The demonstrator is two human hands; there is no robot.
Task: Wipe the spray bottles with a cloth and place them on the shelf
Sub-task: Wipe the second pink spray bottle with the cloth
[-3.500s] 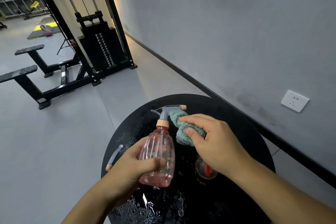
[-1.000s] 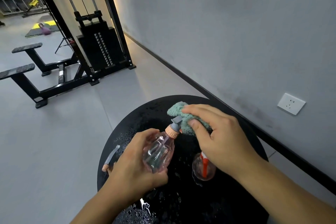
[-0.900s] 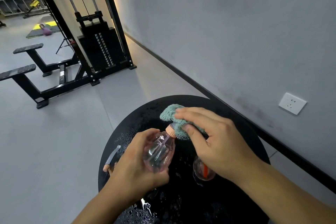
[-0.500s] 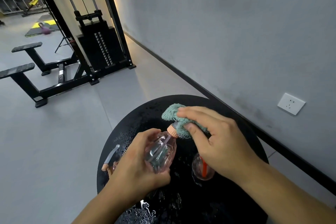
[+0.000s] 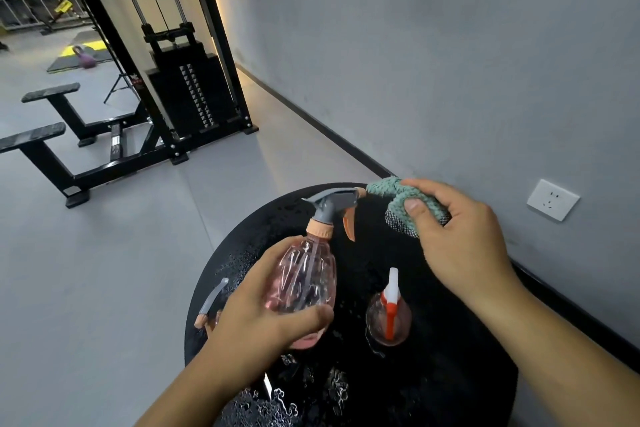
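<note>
Here, over a wet black round table (image 5: pixel 450 374) by a grey wall (image 5: pixel 433 62), left hand (image 5: pixel 263 315) grips a pink bottle (image 5: pixel 304 277), right hand (image 5: pixel 464 239) a cloth (image 5: pixel 398 198)

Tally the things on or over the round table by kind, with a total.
Spray bottles: 3 (pink one held, red-nozzle one standing, one mostly hidden behind the left hand)
Cloths: 1 (green, in the right hand)
Total: 4

Glossy clear-pink plastic spray bottle (image 5: pixel 304 277) — nubby teal cloth (image 5: pixel 408 204) — black table (image 5: pixel 450 374) shiny, beaded with water
</note>
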